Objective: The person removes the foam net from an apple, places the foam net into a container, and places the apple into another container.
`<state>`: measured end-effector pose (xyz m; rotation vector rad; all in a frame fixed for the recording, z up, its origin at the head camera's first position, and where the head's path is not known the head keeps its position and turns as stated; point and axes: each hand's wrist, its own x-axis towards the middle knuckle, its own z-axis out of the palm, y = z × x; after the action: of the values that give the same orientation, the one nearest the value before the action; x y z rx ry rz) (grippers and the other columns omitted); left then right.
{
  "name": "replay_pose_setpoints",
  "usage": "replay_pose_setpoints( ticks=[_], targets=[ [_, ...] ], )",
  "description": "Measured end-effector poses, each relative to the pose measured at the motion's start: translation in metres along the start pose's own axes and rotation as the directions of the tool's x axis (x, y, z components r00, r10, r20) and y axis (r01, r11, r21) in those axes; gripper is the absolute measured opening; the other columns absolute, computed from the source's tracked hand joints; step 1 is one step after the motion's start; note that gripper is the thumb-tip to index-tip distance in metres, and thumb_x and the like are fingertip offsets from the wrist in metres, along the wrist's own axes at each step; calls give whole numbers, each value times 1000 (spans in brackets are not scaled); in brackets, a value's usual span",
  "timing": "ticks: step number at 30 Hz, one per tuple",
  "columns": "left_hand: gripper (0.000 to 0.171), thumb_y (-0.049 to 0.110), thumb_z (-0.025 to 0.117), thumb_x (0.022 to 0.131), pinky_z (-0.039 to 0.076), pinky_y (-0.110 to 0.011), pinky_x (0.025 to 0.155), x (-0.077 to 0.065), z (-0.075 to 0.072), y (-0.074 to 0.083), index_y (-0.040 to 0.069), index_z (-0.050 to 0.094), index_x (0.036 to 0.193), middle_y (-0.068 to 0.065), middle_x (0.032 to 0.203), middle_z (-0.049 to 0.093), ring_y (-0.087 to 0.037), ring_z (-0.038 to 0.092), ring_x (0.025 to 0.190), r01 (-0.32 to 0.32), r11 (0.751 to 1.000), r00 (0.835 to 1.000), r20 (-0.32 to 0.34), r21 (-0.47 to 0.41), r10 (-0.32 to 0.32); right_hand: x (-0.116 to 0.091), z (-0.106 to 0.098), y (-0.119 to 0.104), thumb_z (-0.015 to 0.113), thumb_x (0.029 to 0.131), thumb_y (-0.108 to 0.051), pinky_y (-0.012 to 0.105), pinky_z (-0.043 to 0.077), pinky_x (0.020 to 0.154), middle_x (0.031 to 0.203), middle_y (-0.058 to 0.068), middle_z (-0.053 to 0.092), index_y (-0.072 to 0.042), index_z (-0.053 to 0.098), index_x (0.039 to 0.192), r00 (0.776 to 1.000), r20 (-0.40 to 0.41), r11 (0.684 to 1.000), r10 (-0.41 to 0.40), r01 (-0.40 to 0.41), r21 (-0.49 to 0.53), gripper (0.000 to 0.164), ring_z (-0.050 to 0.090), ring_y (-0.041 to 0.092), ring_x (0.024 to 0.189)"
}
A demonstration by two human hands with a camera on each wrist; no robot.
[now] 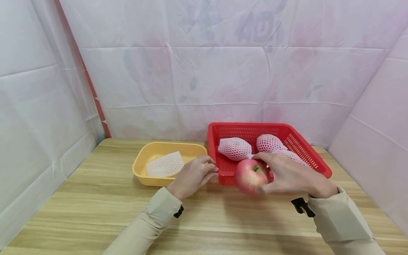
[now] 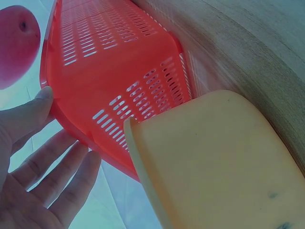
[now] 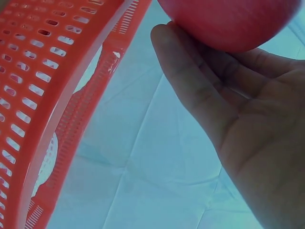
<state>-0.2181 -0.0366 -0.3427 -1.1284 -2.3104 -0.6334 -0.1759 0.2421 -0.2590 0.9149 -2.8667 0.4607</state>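
My right hand (image 1: 283, 173) holds a red apple (image 1: 250, 177) between thumb and fingers, in front of the near rim of the red plastic basket (image 1: 318, 161). The apple's stem end faces up, and in the right wrist view the apple (image 3: 233, 19) sits against the fingers. My left hand (image 1: 194, 173) grips the basket's near left corner, its thumb (image 2: 40, 100) on the rim in the left wrist view. Inside the basket lie several rounded things in pink foam nets, one net-wrapped piece (image 1: 235, 148) at the left and another (image 1: 269, 142) at the back right.
A yellow plastic tub (image 1: 140, 166) stands close against the basket's left side, with a flat white foam net (image 1: 165, 164) in it. Both containers are on a wooden table (image 1: 95, 198). Pale printed cloth (image 1: 191, 78) hangs behind and on both sides.
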Motion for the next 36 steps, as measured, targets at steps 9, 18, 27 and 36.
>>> replay_pose_setpoints(
  ticks=[9,18,27,36],
  targets=[
    [16,12,86,82,57,-29,78,0,0,1,6,79,95,-5,97,68,-19,64,87,-6,1000,1000,-4,10,6,8,-2,4,81,68,-39,41,54,77,108,-3,64,-6,62,123,1000,-19,1000,-5,5,-22,67,59,17,96],
    [17,12,86,82,57,-28,78,-1,0,-1,6,80,96,-5,97,68,-18,64,87,-4,1000,1000,-6,7,4,19,-4,6,82,68,-35,38,55,75,106,-2,63,-4,61,122,1000,1,1000,3,-3,14,66,59,18,96],
    [17,12,86,82,57,-28,79,0,-1,0,6,80,96,-5,97,68,-19,64,87,1,1000,1000,0,-1,-1,29,-8,12,82,69,-36,36,54,74,105,-1,63,-5,61,120,1000,6,1000,0,0,4,63,57,19,97],
    [17,13,86,82,58,-29,79,0,-1,0,6,81,97,-5,98,69,-19,65,88,11,1000,1000,17,-1,-11,38,-6,18,81,71,-40,40,53,78,106,0,62,-6,61,120,999,35,999,42,-41,-12,62,56,22,101]
  ],
)
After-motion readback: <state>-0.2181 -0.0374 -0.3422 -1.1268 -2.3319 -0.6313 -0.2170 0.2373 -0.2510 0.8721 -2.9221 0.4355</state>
